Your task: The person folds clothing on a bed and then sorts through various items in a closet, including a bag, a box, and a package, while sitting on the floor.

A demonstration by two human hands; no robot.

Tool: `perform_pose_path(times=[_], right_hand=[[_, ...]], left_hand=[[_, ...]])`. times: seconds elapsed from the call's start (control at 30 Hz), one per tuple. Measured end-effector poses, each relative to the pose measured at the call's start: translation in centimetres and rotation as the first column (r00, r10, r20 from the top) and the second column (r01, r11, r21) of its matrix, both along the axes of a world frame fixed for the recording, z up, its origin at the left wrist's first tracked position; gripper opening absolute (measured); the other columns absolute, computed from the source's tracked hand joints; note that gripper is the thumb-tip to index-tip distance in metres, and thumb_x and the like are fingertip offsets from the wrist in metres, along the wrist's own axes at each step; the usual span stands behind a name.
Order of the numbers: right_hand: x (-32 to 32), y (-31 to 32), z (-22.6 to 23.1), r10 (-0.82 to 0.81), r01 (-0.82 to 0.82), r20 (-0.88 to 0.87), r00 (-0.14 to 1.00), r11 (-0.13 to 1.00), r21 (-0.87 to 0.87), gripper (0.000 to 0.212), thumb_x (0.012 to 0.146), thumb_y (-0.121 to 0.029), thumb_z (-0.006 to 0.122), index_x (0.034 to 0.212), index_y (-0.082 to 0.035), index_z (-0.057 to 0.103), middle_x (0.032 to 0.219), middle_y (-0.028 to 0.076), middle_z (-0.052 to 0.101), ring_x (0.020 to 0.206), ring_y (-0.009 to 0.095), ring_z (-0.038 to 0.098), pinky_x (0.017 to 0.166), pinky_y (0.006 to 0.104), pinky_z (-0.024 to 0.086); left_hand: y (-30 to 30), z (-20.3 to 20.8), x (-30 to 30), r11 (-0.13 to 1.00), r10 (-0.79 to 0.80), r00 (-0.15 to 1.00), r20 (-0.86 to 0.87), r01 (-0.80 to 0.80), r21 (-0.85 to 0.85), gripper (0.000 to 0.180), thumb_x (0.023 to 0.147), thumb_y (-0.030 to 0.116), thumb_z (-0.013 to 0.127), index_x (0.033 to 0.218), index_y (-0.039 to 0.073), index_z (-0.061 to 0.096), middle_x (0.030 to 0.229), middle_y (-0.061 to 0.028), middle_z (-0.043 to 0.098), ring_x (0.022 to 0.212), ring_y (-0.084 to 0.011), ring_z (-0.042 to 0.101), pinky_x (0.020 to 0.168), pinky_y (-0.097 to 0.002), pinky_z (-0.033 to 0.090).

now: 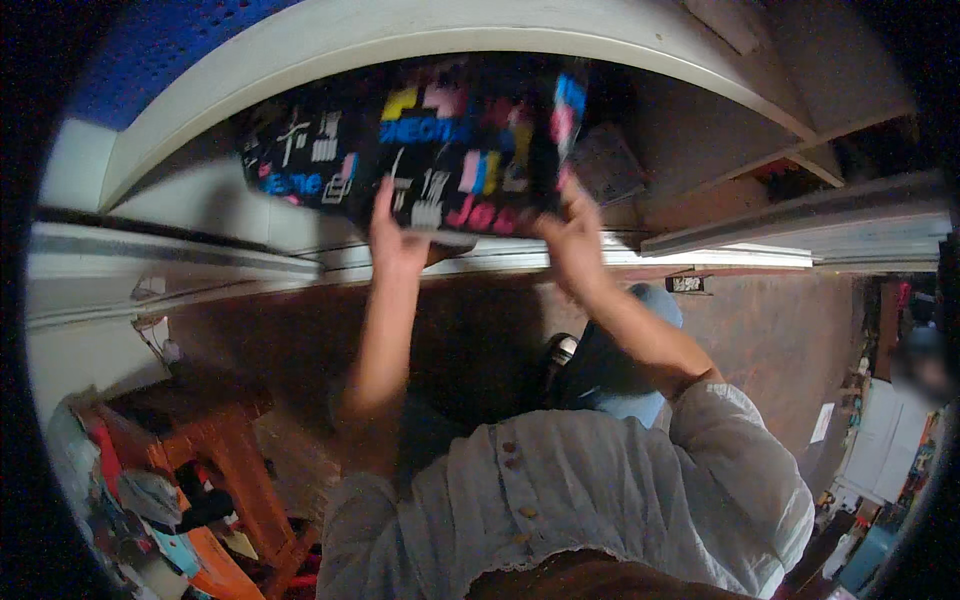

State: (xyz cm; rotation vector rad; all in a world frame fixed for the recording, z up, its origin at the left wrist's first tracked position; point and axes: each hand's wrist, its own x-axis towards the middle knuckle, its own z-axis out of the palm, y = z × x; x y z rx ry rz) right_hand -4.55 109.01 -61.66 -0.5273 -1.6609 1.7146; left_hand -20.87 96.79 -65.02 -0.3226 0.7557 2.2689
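A black, box-shaped item with bright printed patterns (430,150) is held out in front of me, over the opening of a pale cabinet (400,40). Its print is smeared by motion, and I cannot tell whether it is one piece or two side by side. My left hand (395,245) grips its near lower edge, the thumb lying up across the printed face. At the right lower corner my right hand (575,235) holds it, fingers partly hidden behind. Beyond the item, a dim flat object (608,165) rests inside the cabinet.
Sliding panels (740,225) and a track run along the cabinet's near edge. A wooden stand (225,470) with cloths and odds and ends is at lower left. White boxes (885,440) and clutter line the right side. My shoe (562,350) is on the brown floor (760,340).
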Motion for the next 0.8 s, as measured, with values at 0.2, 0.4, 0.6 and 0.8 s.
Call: perform_pose_path(times=[0.2, 0.4, 0.6, 0.8], right_hand=[[2.0, 1.1, -1.5, 0.858, -0.737, 0.341, 0.384, 0.507, -0.446, 0.031, 0.075, -0.019, 0.063, 0.098, -0.001, 0.055, 0.092, 0.008, 0.059, 0.081, 0.016, 0.055, 0.073, 0.0272, 0.044], [-2.5, 20.1, -7.9, -0.438, -0.123, 0.567, 0.698, 0.706, 0.698, 0.013, 0.073, -0.009, 0.055, 0.080, 0.000, 0.061, 0.082, 0.012, 0.061, 0.072, 0.022, 0.059, 0.063, 0.0334, 0.047], [-5.3, 25.2, -8.9, -0.391, -0.302, 0.772, 0.501, 0.757, 0.579, 0.014, 0.075, -0.010, 0.053, 0.085, -0.002, 0.060, 0.085, 0.010, 0.060, 0.075, 0.022, 0.057, 0.066, 0.0334, 0.047], [-5.5, 23.9, -7.3, -0.276, -0.266, 0.735, 0.620, 0.807, 0.527, 0.016, 0.077, -0.011, 0.050, 0.090, -0.005, 0.058, 0.088, 0.009, 0.059, 0.079, 0.021, 0.056, 0.068, 0.0334, 0.047]], left_hand=[[-9.5, -4.4, -2.6, 0.957, 0.067, 0.997, -0.025, -0.072, -0.280, 0.022, 0.076, 0.011, 0.055, 0.096, 0.003, 0.056, 0.092, -0.0082, 0.060, 0.082, -0.0235, 0.057, 0.075, -0.0364, 0.047], [-14.0, -7.9, -4.3, 0.881, -0.042, 0.998, -0.042, 0.017, -0.473, 0.026, 0.076, 0.016, 0.060, 0.099, 0.005, 0.056, 0.092, -0.0079, 0.060, 0.079, -0.0238, 0.058, 0.069, -0.0374, 0.049], [-14.6, -11.9, -4.8, 0.870, -0.156, 0.986, 0.051, 0.162, -0.466, 0.022, 0.074, 0.021, 0.063, 0.091, 0.009, 0.058, 0.080, -0.0045, 0.061, 0.066, -0.0200, 0.059, 0.059, -0.0340, 0.050], [-14.4, -9.7, -3.5, 0.814, -0.168, 0.984, 0.057, 0.171, -0.555, 0.025, 0.072, 0.027, 0.065, 0.089, 0.010, 0.059, 0.079, -0.0035, 0.061, 0.065, -0.0191, 0.058, 0.057, -0.0330, 0.049]])
